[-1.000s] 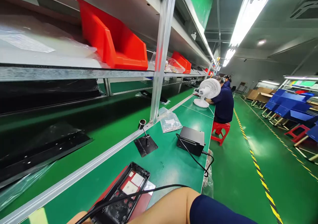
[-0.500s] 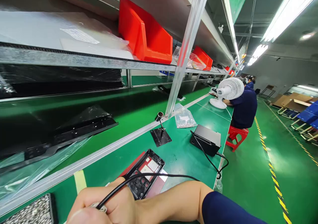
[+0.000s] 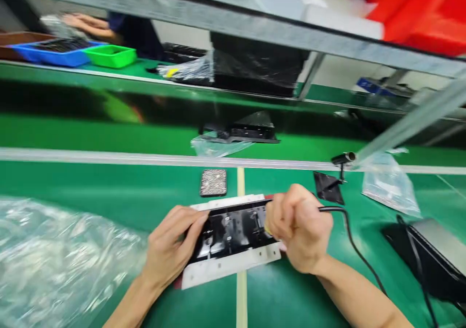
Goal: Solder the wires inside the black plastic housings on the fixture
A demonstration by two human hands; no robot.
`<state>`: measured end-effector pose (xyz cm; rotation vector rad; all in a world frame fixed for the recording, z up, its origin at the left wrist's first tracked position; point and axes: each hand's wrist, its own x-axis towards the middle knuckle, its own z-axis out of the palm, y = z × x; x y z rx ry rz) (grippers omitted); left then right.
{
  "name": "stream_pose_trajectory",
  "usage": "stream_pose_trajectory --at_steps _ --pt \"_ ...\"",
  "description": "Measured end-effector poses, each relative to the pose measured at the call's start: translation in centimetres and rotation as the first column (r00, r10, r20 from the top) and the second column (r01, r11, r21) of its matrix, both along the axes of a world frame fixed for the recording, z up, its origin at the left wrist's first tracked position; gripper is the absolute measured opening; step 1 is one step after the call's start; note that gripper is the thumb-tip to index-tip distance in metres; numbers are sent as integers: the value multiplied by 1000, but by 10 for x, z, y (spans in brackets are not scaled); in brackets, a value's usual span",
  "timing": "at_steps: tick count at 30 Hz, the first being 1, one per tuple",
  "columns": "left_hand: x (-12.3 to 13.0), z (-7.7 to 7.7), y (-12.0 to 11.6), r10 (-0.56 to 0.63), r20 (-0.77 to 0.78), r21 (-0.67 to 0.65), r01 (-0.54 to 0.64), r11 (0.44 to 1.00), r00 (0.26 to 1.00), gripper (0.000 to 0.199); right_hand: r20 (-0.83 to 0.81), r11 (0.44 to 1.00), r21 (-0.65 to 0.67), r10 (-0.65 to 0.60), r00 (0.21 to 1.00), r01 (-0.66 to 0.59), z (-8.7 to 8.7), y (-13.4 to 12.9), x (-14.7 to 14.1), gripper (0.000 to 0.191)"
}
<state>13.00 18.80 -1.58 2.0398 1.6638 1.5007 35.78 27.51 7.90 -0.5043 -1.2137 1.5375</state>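
Note:
A black flat part (image 3: 238,228) lies in a white fixture (image 3: 233,266) on the green bench. At its left end my left hand (image 3: 174,245) holds the edge, thumb and fingers pressed on it. Above the right end, my right hand (image 3: 300,226) is closed in a fist round a tool mostly hidden in it. A black cable (image 3: 355,243) runs out of that fist to the right. Just beyond the fixture sits a small square tray of tiny metal pieces (image 3: 213,182).
Clear plastic bags (image 3: 65,260) cover the left side. At the right are a black holder stand (image 3: 329,187), a plastic bag (image 3: 389,182) and a black box (image 3: 429,255). A metal shelf (image 3: 233,20) crosses above. Across the bench a person's hands (image 3: 85,24) show near blue and green bins.
The view has swung left and down to the fixture. My left hand has come into view on the black part, and my right fist is now over its right end.

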Motion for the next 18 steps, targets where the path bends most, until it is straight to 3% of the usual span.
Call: stream_pose_trajectory --at_steps 3,7,18 --pt "8 6 0 58 15 -52 -57 997 998 16 -61 998 -19 52 997 -54 10 7 5 39" --pt "18 17 5 46 29 -8 -46 999 999 17 -49 999 -2 37 998 -37 22 7 5 43" --pt "23 19 5 47 17 -23 -47 999 999 19 -28 1000 -23 -14 1000 13 24 9 5 47"
